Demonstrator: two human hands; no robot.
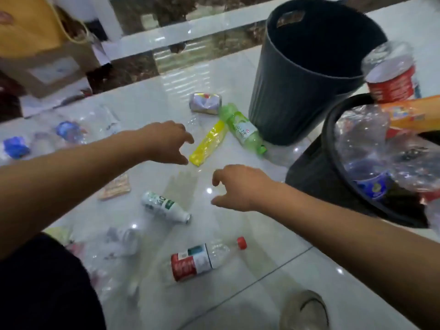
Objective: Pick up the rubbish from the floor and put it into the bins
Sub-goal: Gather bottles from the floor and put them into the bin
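- On the glossy white tile floor (262,294), just beyond the left hand (166,141): flattened yellow plastic bottle (208,145), lying flat, not yet touched.
- Left hand spread wide, thumb and fingers apart, empty; right hand (234,186) loosely curled above bare tile, likewise holding nothing.
- At the yellow bottle's far end, apparently touching it: green plastic bottle (242,129), lying against the tall dark ribbed bin (285,103); crushed silver can (206,103) just beyond.
- Nearer the body: white bottle with green label (164,207); clear bottle with red label and red cap (197,260).
- Risks, as judged: thin slick plastic skidding across polished tile under a shallow pinch; heaped clear bottles spilling from the overfilled black bin (309,177) at right if more lands on top.
- Count: two bins, one can, four clearly readable floor bottles; further clear plastic at left too blurred to count.
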